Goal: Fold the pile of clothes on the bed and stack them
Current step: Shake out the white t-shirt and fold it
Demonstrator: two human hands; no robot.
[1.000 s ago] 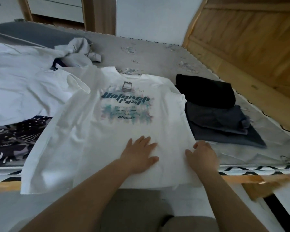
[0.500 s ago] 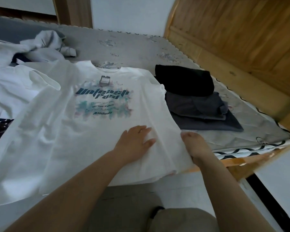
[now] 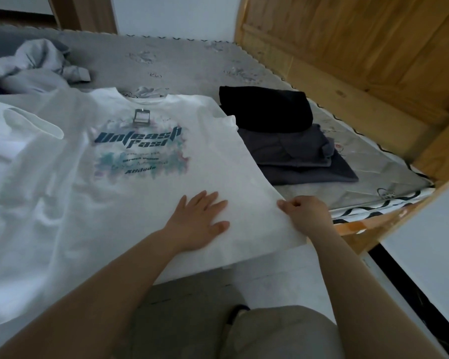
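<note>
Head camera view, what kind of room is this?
Most likely a bedroom: a mattress in a wooden bed frame, a T-shirt spread on it, and folded dark clothes stacked beside.

White T-shirt [image 3: 70,203], teal print [image 3: 140,154]

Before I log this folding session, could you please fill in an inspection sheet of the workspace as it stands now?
Surface: grey patterned mattress in a wooden bed frame.
Job's things: white printed T-shirt spread flat, print up, hem over the bed edge; folded dark stack beside it, black piece on top.
Clutter: crumpled grey garment at far left; more white fabric under the shirt's sleeve.
Grips: left hand lies flat on the shirt, fingers straight; right hand pinches the shirt's right edge near the hem.
Cables: nothing seen.
Surroundings: white wall, pale floor.
</note>
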